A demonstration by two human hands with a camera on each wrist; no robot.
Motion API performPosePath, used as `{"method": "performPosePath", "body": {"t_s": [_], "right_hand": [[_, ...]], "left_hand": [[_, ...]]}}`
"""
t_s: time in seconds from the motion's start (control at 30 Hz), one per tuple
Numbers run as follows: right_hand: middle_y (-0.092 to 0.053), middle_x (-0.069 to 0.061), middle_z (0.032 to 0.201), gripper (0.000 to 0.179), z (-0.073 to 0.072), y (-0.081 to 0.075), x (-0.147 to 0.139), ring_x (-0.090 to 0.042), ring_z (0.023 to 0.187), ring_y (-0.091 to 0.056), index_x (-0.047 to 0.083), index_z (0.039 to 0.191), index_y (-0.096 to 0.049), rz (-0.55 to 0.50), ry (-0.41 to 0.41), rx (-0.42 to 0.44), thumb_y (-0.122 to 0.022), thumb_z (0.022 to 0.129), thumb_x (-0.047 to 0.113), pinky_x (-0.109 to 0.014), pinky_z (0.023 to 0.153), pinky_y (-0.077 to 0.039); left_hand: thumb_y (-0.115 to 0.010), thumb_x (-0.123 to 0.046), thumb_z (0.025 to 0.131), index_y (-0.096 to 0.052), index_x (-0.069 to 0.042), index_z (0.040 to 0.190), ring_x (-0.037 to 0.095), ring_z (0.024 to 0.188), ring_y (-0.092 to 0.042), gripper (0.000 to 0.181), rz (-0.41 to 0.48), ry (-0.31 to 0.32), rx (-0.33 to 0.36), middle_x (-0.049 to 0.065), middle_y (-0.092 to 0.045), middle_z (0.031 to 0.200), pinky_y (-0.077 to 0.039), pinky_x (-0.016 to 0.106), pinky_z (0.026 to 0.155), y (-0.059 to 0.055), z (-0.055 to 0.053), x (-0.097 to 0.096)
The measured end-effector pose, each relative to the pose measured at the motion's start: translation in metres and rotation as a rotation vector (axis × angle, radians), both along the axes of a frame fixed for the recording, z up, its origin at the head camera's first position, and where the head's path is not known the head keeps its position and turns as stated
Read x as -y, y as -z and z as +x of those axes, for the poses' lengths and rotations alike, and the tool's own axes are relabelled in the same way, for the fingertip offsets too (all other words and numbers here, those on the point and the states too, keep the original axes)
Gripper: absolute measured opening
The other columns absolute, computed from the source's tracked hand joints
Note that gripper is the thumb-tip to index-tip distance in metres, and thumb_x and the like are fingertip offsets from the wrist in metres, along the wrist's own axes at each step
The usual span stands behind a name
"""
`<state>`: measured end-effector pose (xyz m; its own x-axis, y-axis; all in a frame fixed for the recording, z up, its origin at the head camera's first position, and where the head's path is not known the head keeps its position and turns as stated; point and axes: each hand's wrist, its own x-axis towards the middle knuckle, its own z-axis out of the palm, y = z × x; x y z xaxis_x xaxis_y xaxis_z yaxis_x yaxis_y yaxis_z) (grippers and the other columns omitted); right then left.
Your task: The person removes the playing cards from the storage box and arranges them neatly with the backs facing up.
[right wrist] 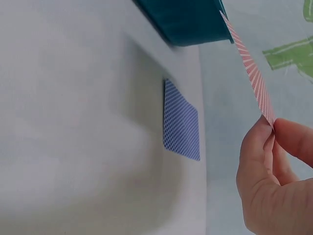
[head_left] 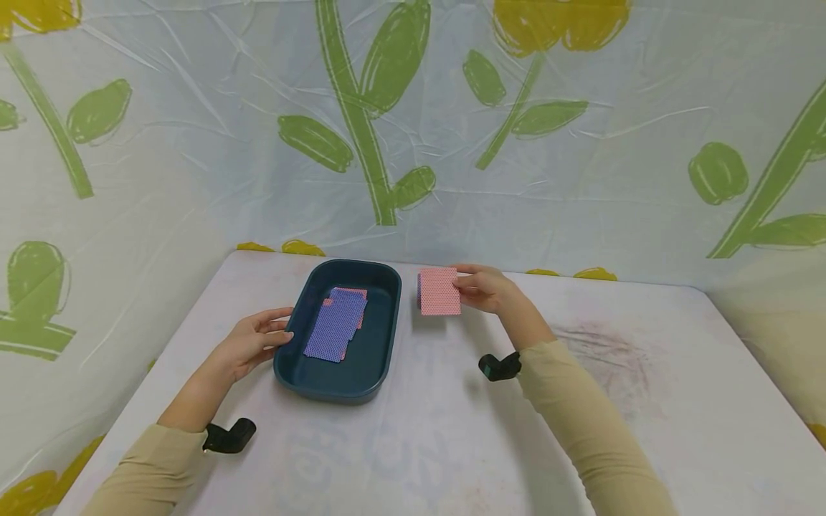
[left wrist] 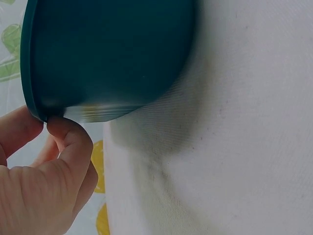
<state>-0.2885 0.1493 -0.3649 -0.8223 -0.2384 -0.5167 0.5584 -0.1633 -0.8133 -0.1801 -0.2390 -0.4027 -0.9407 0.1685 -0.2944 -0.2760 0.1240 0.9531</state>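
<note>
My left hand (head_left: 252, 342) pinches the left rim of a dark teal plastic tray (head_left: 381, 358) between thumb and fingers; the left wrist view shows this grip close up. Inside the tray lies an overlapping pile of blue-backed playing cards (head_left: 335, 326), with red-backed edges showing. To the right of the tray, my right hand (head_left: 487, 288) pinches a red-backed playing card (head_left: 440, 292) by its right edge, raised above the table. Under it, a single blue-backed playing card (right wrist: 181, 122) lies on the table, mostly hidden by the red one in the head view.
The white-covered table (head_left: 439, 430) bears a faint reddish-brown smudge (head_left: 609, 358) on the right. Behind it hangs a pale sheet (head_left: 245, 143) printed with green leaves and yellow flowers. A black wrist camera (head_left: 230, 436) sticks out beside the left sleeve, another (head_left: 499, 367) beside the right.
</note>
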Motion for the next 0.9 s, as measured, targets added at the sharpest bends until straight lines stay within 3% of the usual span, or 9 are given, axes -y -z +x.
{"method": "performPosePath", "body": {"t_s": [0.77, 0.9], "right_hand": [[-0.043, -0.007, 0.115, 0.064, -0.009, 0.015, -0.032, -0.016, 0.093, -0.048, 0.009, 0.147, -0.028, 0.061, 0.070, 0.036, -0.045, 0.089, -0.012, -0.022, 0.069, -0.049], [-0.041, -0.009, 0.122, 0.064, -0.011, 0.017, -0.035, -0.017, 0.099, -0.047, 0.009, 0.147, -0.027, 0.071, 0.074, 0.045, -0.044, 0.089, -0.013, -0.023, 0.072, -0.049]], "left_hand": [[-0.056, -0.003, 0.091, -0.028, 0.002, 0.144, 0.013, 0.093, -0.052, 0.060, -0.017, -0.022, 0.014, 0.020, -0.039, 0.125, -0.048, 0.023, 0.079, -0.001, 0.000, -0.001], [-0.055, -0.002, 0.091, -0.027, 0.002, 0.144, 0.013, 0.093, -0.052, 0.060, -0.015, -0.022, 0.015, 0.020, -0.040, 0.124, -0.048, 0.022, 0.079, -0.001, -0.001, -0.001]]}}
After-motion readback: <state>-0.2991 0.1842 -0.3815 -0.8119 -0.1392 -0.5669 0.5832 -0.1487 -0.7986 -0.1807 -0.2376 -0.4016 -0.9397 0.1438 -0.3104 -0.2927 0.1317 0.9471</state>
